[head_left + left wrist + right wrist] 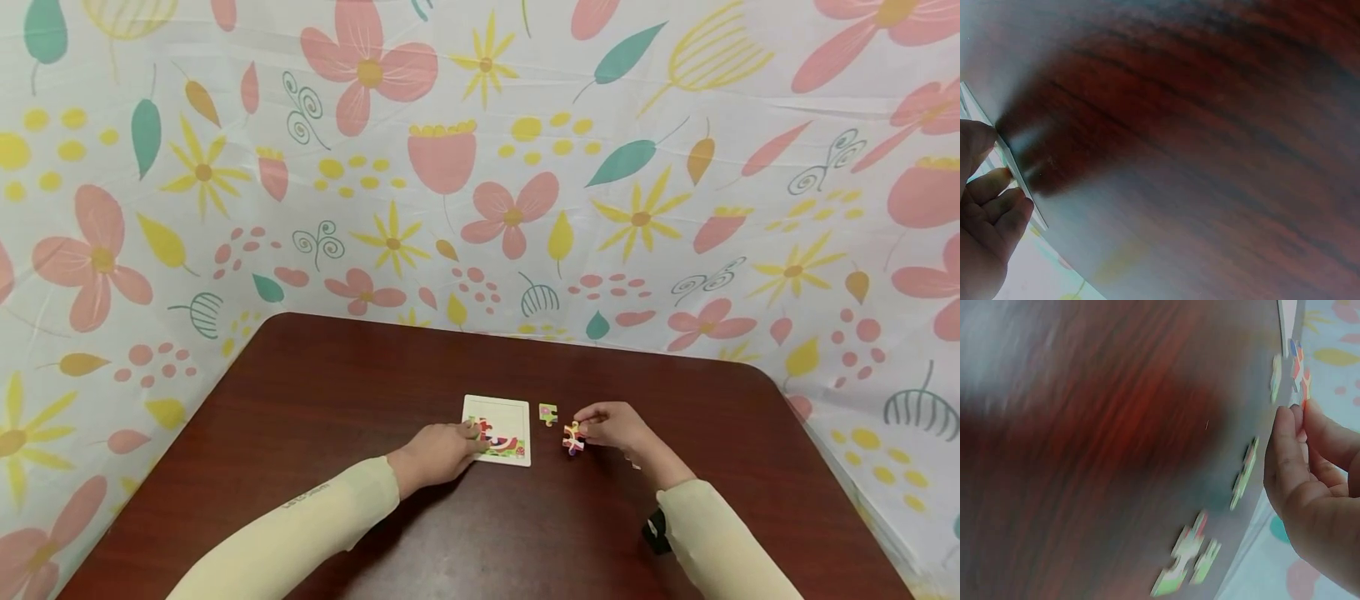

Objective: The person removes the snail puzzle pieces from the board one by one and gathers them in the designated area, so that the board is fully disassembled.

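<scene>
A square jigsaw puzzle board (498, 406) with a pale rim lies on the table, its lower part filled with red, white and green pieces. At its left edge, my left hand (438, 452) grips the board, fingertips over the picture; the left wrist view shows thumb and curled fingers at the rim. To the right of the board, my right hand (613, 423) pinches a puzzle piece (573, 438) in red, white and yellow between thumb and fingers. A green puzzle piece (548, 413) with a pink flower lies between the board and that hand.
More loose puzzle pieces (1179, 556) lie on the dark wooden table (360, 367), below the right hand in the right wrist view. A black object (656, 533) shows beside the right sleeve (720, 533). Flower-printed cloth (517, 275) hangs behind the table.
</scene>
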`<state>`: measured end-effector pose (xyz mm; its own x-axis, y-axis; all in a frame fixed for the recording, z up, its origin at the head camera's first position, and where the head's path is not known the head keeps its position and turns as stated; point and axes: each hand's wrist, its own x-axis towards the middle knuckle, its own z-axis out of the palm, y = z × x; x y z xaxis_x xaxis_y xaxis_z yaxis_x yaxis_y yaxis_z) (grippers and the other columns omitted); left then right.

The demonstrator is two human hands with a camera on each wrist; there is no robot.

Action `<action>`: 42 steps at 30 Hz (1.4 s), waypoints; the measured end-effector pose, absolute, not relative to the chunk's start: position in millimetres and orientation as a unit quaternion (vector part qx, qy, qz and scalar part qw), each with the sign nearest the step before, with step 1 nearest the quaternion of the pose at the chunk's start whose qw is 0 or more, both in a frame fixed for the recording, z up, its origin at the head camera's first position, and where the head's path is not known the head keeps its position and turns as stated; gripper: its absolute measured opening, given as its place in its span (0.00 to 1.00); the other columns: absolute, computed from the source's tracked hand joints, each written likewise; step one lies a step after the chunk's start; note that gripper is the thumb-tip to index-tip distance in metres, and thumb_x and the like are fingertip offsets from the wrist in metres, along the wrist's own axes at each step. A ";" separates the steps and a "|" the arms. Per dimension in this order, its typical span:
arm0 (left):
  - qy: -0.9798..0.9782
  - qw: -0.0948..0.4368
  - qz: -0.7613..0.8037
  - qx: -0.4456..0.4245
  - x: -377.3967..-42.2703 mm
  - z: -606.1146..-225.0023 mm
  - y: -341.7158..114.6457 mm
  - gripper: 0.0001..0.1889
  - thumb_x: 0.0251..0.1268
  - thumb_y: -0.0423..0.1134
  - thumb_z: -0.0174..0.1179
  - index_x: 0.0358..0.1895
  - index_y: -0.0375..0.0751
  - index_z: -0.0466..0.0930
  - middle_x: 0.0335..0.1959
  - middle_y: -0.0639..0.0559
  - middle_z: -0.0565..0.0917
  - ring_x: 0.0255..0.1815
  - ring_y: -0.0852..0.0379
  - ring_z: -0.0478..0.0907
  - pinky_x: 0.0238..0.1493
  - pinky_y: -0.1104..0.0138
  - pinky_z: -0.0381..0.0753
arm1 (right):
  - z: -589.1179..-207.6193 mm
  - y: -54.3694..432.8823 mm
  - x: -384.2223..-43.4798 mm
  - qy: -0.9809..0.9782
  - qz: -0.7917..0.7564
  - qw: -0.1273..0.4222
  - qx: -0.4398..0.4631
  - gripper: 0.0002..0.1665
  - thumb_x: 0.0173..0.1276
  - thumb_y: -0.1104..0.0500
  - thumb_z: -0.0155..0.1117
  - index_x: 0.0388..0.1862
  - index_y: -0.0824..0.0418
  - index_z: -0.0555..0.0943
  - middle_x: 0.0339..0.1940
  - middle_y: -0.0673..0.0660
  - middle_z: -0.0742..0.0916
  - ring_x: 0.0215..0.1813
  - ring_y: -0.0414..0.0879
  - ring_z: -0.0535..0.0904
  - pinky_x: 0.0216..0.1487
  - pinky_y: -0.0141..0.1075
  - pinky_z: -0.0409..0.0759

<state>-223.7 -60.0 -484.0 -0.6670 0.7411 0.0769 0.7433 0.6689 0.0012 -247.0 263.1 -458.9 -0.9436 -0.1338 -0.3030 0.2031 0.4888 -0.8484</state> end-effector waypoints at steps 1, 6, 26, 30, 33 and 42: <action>-0.912 0.036 -0.015 -0.408 -223.6 -483.9 -60.4 0.15 0.76 0.42 0.59 0.61 0.53 0.86 0.62 0.49 0.86 0.64 0.53 0.84 0.54 0.61 0.87 | -458.8 266.0 -247.5 0.848 -0.504 0.166 0.020 0.16 0.71 0.71 0.63 0.54 0.81 0.79 0.37 0.58 0.87 0.37 0.39 0.86 0.47 0.39 0.90; -0.908 0.048 -0.012 -0.416 -222.6 -482.8 -61.3 0.15 0.75 0.41 0.60 0.59 0.53 0.87 0.58 0.50 0.88 0.63 0.53 0.85 0.51 0.64 0.87 | -458.3 280.5 -249.4 0.855 -0.489 0.167 0.029 0.16 0.72 0.71 0.63 0.54 0.82 0.79 0.37 0.59 0.88 0.38 0.39 0.86 0.47 0.41 0.90; -0.906 0.046 -0.023 -0.421 -223.9 -484.4 -60.9 0.15 0.75 0.41 0.59 0.60 0.52 0.86 0.60 0.51 0.87 0.65 0.53 0.83 0.54 0.63 0.87 | -457.0 304.6 -248.5 0.859 -0.474 0.194 -0.003 0.16 0.72 0.70 0.62 0.53 0.82 0.78 0.38 0.58 0.89 0.42 0.43 0.88 0.51 0.44 0.89; -0.906 0.046 -0.026 -0.420 -223.6 -484.1 -60.0 0.15 0.75 0.41 0.60 0.60 0.52 0.87 0.61 0.50 0.87 0.65 0.53 0.84 0.55 0.63 0.87 | -457.8 304.8 -248.3 0.863 -0.469 0.188 0.002 0.15 0.72 0.70 0.63 0.51 0.81 0.79 0.38 0.60 0.90 0.41 0.43 0.88 0.50 0.44 0.89; -0.906 0.045 -0.026 -0.419 -223.4 -483.7 -59.5 0.15 0.75 0.41 0.59 0.60 0.52 0.87 0.61 0.49 0.87 0.64 0.53 0.84 0.55 0.62 0.87 | -459.2 305.9 -248.1 0.867 -0.464 0.183 0.002 0.14 0.72 0.70 0.63 0.50 0.82 0.79 0.38 0.61 0.90 0.40 0.42 0.88 0.48 0.43 0.89; -0.909 0.040 -0.018 -0.414 -224.1 -483.3 -60.5 0.15 0.75 0.41 0.60 0.60 0.53 0.86 0.61 0.50 0.87 0.64 0.53 0.84 0.53 0.63 0.87 | -462.4 308.0 -250.4 0.873 -0.454 0.180 0.002 0.14 0.72 0.70 0.63 0.49 0.82 0.80 0.37 0.61 0.90 0.40 0.44 0.89 0.48 0.45 0.89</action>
<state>-224.1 -60.5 -483.3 -0.6536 0.7517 0.0883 0.7546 0.6562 -0.0003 -250.4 308.0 -462.4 -0.9355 -0.1598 -0.3151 0.1660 0.5885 -0.7913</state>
